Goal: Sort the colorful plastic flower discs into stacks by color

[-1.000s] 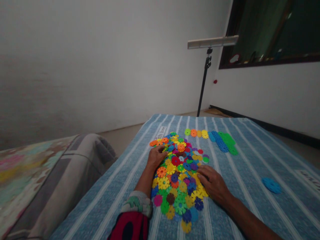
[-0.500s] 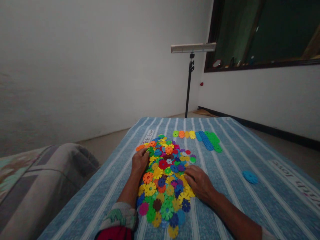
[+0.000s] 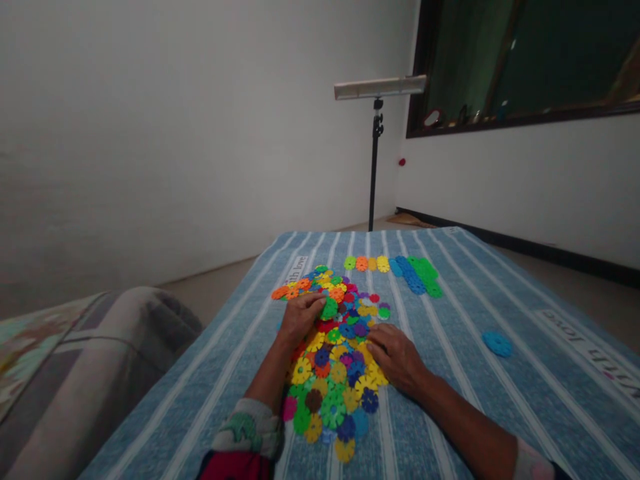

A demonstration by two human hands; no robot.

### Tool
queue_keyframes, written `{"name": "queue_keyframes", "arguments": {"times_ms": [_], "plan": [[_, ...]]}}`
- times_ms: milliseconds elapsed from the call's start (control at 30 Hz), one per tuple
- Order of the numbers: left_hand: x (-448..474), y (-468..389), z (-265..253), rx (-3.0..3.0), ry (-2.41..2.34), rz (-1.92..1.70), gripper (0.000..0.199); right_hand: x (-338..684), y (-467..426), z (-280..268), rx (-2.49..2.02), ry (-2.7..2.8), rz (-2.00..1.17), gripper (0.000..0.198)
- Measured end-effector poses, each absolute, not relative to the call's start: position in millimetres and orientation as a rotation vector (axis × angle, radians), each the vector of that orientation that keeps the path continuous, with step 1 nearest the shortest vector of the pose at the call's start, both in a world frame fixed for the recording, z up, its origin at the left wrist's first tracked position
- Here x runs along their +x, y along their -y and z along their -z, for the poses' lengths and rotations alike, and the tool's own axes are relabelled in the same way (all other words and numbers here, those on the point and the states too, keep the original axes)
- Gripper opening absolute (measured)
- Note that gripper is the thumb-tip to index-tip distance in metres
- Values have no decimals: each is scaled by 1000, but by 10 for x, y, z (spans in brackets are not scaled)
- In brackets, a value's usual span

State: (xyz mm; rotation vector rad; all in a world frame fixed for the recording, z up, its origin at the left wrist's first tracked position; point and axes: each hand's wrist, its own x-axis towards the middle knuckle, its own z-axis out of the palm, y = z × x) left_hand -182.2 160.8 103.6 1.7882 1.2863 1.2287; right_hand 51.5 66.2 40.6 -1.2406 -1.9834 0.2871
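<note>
- On the blue striped cloth (image 3: 465,400), a pile of coloured plastic discs (image 3: 333,353) lies spread at centre.
- Left hand (image 3: 299,317) rests on the pile's left edge, fingers (image 3: 316,303) pinching a green disc (image 3: 329,309).
- Right hand (image 3: 395,357) lies flat at the pile's right edge, fingers loosely together, holding nothing.
- Beyond the pile, a row of sorted discs (image 3: 395,268) lies; well right of the pile sits a lone blue disc (image 3: 497,344).

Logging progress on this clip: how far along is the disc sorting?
Early. Done: a short sorted row of green, orange, yellow, blue and green discs beyond the pile. In hand: left hand pinches a green disc; right hand rests on the mixed pile. Left: most of that pile, plus a stray blue disc.
</note>
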Motion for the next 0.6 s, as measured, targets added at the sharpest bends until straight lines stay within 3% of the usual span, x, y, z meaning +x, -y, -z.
{"name": "queue_keyframes", "arguments": {"times_ms": [333,600], "plan": [[-1816,-1587,-984,1688,-1296,-1285,22,547,-656,-356,-1230,2005,-288,18],[-2043,-1720,-843,1611,-1657,-1408,25,550,-643,-375,-1240,2008,-301,20]]}}
